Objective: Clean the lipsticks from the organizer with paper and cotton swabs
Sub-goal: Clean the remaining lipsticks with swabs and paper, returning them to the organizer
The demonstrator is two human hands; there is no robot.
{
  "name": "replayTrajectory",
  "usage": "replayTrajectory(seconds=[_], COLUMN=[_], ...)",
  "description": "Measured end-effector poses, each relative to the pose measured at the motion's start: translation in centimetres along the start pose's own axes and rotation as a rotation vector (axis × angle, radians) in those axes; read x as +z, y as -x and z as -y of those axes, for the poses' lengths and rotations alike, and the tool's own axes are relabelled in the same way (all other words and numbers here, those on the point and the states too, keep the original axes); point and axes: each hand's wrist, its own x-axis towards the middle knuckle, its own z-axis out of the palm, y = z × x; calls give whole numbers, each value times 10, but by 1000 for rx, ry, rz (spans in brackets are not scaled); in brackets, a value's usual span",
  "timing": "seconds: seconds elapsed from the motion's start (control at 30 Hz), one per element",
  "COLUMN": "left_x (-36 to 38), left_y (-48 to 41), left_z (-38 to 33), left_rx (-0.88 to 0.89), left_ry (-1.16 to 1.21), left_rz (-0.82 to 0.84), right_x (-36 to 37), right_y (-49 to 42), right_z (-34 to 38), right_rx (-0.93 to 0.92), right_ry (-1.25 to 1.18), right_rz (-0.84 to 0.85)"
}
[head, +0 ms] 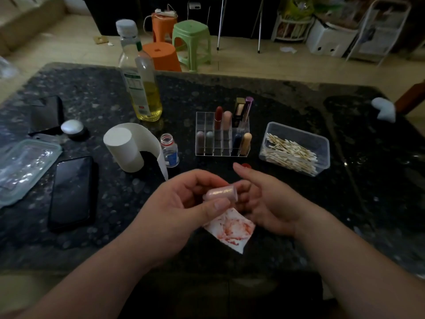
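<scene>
My left hand (184, 203) grips a shimmery pink lipstick tube (222, 194) between thumb and fingers, its open end turned right. My right hand (264, 201) is beside that end, fingers curled close to the tube, index finger stretched forward; what it holds is hidden. A piece of white paper (232, 229) smeared with red hangs beneath both hands. Behind them stands the clear organizer (202, 125) with several lipsticks upright in its slots. A clear tub of cotton swabs (294, 150) sits to its right. A paper roll (124, 148) stands at the left.
On the dark stone table (345, 203) are an oil bottle (147, 93), a small open bottle (169, 150), a black phone (72, 192), a plastic lid (25, 166) and a round silver compact (73, 128). A small red item (246, 166) lies behind my right index finger. Stools stand beyond the table.
</scene>
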Motion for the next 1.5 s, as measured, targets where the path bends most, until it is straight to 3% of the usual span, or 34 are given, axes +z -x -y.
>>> replayTrajectory(seconds=[0.07,0.17,0.37,0.5,0.6,0.8,0.97,1.27,1.5], left_x=[4,8,19,28,28,24,24,28,26], left_y=[0,2,8,10,10,3,-2,-3,-1], left_z=[-1,0,8,7,5,6,10,3,3], left_rx=[52,123,218,212,134,64,59,-62,-150], left_ry=[-57,-157,-423,-379,-198,-219,-305,72,28], left_rz=[3,15,62,72,-10,-154,-231,-132,-62], right_x=[-1,-3,1,4,-2,-4,1,10,10], right_y=[12,26,43,51,56,66,69,78,76], right_z=[-4,-12,-30,-33,-27,-27,-31,-36,-42], right_rx=[88,20,-131,-137,-282,-467,-590,-862,-929], right_ry=[-195,-395,-545,-534,-557,-336,-30,169,299], right_rz=[283,405,359,174,-30,-345,-455,-256,-94])
